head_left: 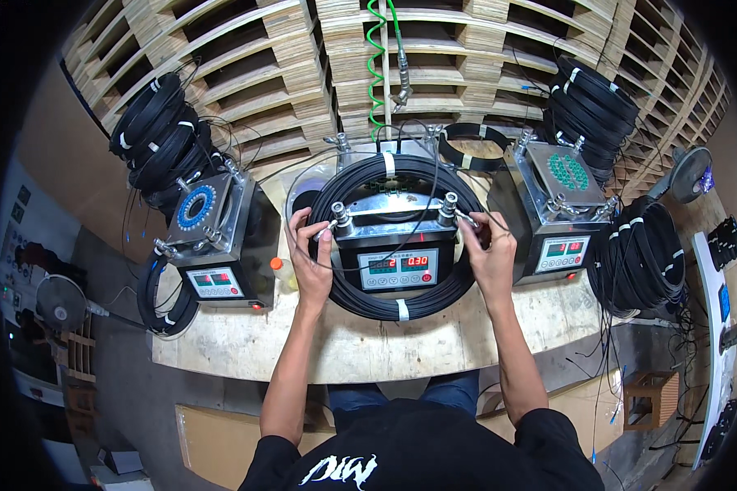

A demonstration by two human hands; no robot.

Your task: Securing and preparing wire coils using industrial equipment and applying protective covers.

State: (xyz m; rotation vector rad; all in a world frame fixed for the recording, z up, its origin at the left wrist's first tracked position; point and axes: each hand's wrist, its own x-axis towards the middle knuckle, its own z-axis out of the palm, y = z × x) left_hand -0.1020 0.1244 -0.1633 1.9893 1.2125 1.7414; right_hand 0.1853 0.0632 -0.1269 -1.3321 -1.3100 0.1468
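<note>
A black bench machine (398, 272) with a metal top and a lit red digital display stands in the middle of the table. A large coil of black cable (348, 299) with white ties rings it. My left hand (311, 258) pinches a small metal clamp lever beside the knurled post on the machine's front left corner. At the front right corner, my right hand (493, 250) has its fingers closed on the matching lever, partly hidden by the fingers. Thin black cable loops cross over the machine's top.
Similar machines stand at left (221, 245) and right (557, 217), with round connector fixtures on top. Stacked black cable coils (160, 139) rise at the back left, others at right. A green coiled air hose (377, 74) hangs before wooden pallets. An orange-capped bottle (284, 274) stands by my left hand.
</note>
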